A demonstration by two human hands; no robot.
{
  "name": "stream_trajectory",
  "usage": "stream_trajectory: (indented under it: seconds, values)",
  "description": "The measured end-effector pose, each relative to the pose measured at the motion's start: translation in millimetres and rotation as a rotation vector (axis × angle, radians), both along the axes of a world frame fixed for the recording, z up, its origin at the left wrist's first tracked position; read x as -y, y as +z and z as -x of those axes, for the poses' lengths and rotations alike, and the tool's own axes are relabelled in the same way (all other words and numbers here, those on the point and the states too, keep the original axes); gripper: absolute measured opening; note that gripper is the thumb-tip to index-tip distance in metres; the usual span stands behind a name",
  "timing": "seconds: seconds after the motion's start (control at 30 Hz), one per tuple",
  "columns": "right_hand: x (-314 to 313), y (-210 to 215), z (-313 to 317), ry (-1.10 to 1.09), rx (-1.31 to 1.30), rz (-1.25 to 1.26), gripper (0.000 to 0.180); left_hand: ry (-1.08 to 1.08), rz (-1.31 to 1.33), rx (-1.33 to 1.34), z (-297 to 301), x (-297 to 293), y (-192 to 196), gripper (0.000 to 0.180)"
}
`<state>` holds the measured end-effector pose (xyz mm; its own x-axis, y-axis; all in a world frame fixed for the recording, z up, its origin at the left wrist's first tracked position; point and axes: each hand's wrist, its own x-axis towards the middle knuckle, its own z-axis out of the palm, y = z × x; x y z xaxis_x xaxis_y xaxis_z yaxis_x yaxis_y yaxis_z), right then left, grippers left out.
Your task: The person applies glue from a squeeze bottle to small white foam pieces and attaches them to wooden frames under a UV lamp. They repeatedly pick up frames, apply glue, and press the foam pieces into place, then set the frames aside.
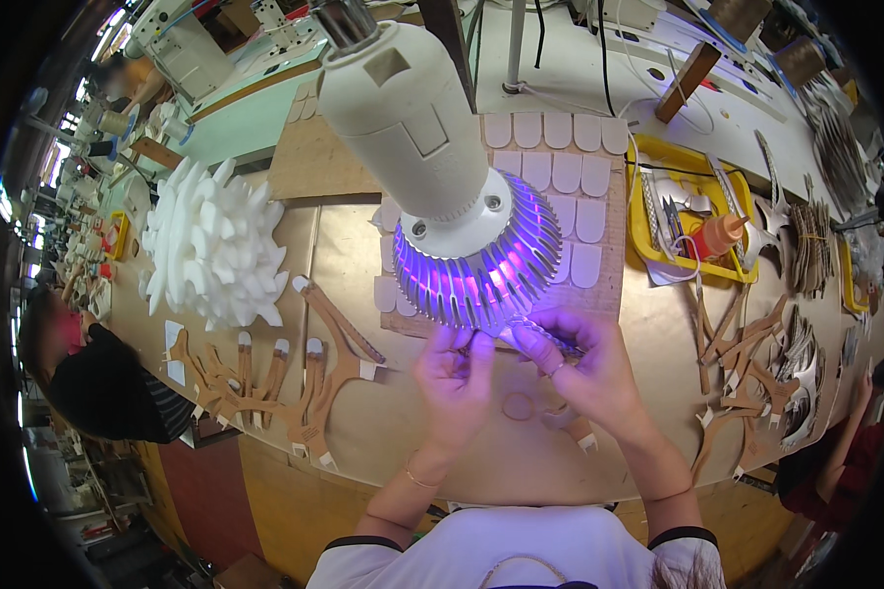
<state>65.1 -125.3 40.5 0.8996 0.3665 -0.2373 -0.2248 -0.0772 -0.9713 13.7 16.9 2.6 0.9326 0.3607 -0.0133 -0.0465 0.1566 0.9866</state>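
Observation:
Both my hands are raised below a white lamp [417, 118] whose finned metal rim [476, 265] glows purple. My left hand [455, 385] is closed, its thumb and fingers pinching one end of a small pale strip [507, 334]. On the other side, my right hand [591, 365] pinches the same strip, and a braided-looking part of it shows by the fingers. The purple light and my fingers hide much of its shape. Below my hands on the table lie a thin tan ring [518, 405] and a brown strap piece [577, 429] with a pale tip.
Brown shoe-strap pieces [336, 388] lie to the left, beside a white spiky foam pile [213, 245]. Rounded pale pads [586, 221] sit in rows on cardboard [609, 265]. At right, a yellow tray [641, 245] holds a squeeze bottle [719, 238] and tools; more straps [746, 368] lie nearby. People sit at both sides.

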Motion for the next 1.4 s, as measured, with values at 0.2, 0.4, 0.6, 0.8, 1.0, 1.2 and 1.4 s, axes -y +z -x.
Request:
stream_trajectory:
  seconds: [0.2, 0.4, 0.6, 0.8, 1.0, 1.2, 1.4]
  values:
    - [-0.6, -2.5, 4.3, -0.007, 0.069, 0.023, 0.02, -0.011, -0.076, 0.045, -1.9, 5.1, -1.7, 0.036]
    - [-1.6, -0.6, 3.7, -0.017, 0.094, 0.073, 0.021, 0.016, 0.008, 0.034, -3.5, 5.4, 1.1, 0.032]
    - [-0.3, 3.6, -0.1, 0.0, 0.071, 0.054, 0.021, -0.012, 0.146, 0.052, -6.2, 2.8, 3.1, 0.03]
    - [-0.8, 3.5, 0.7, -0.006, 0.06, 0.05, 0.02, -0.053, 0.189, 0.031, -3.8, 0.5, 1.6, 0.04]
    - [0.3, 3.8, 1.2, -0.002, 0.055, 0.04, 0.02, -0.045, 0.235, 0.043, -3.4, 2.5, 2.9, 0.041]
    - [1.3, 2.3, 1.4, 0.012, 0.068, 0.069, 0.02, -0.043, 0.179, 0.007, -1.6, 1.8, 7.6, 0.041]
    - [1.6, 0.7, 1.3, 0.01, 0.065, 0.074, 0.02, -0.062, 0.237, 0.007, -1.7, 1.0, 7.4, 0.042]
